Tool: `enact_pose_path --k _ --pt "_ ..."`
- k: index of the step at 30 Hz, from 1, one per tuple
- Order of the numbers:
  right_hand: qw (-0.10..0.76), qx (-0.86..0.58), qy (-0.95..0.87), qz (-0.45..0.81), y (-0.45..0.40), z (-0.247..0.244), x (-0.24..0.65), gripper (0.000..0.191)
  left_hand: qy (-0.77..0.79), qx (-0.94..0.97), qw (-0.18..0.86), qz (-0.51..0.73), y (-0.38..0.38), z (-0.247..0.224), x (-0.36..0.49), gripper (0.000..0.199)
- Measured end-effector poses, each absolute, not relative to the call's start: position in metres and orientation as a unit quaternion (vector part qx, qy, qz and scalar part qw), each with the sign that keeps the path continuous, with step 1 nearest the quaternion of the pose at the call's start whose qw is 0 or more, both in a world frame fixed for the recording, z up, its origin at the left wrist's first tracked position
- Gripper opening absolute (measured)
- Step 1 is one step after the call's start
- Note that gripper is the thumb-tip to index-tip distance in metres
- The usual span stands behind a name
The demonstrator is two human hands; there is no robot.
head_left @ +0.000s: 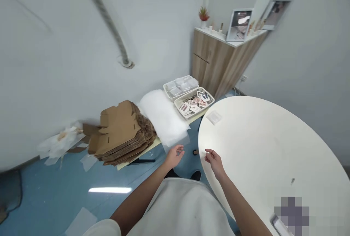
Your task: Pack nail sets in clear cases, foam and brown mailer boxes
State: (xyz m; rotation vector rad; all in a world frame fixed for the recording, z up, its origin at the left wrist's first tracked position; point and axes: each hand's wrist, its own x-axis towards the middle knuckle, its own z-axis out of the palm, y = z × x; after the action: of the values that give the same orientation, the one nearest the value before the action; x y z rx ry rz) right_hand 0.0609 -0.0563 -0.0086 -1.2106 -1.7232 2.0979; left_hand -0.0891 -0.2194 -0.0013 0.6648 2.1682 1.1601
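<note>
Cardboard (122, 128) is lying unfolded, left of the desk (262, 145); left hand (174, 157) and right hand (214, 162) are hovering empty, half-curled.
Little is looking finished, one packet (214, 117) resting near the desk's far-left edge.

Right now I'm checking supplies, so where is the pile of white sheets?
In the head view, the white sheets lie just left of centre, between the cardboard stack and the baskets, just beyond the left hand.

Even light, glare on floor (68, 181) (slight blur)
</note>
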Motion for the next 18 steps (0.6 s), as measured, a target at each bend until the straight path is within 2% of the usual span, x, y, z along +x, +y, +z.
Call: enact_pose_path --k 4,10,15,18 --pt "0.040 -0.292 -0.672 0.679 -0.082 0.003 -0.003 0.046 0.832 0.331 0.195 0.400 -0.259 0.035 -0.122 0.027" --pt "0.026 -0.088 -0.852 0.516 -0.154 0.054 -0.121 0.041 0.901 0.305 0.029 0.306 -0.349 0.079 -0.188 0.032" --pt "0.049 -0.061 -0.950 0.301 -0.208 0.084 -0.196 0.043 0.959 0.220 0.029 0.177 -0.414 0.069 -0.224 0.048" --pt "0.027 -0.081 -0.980 0.179 -0.225 0.084 -0.221 0.031 0.959 0.220 0.059 0.170 -0.433 0.058 -0.229 0.050"
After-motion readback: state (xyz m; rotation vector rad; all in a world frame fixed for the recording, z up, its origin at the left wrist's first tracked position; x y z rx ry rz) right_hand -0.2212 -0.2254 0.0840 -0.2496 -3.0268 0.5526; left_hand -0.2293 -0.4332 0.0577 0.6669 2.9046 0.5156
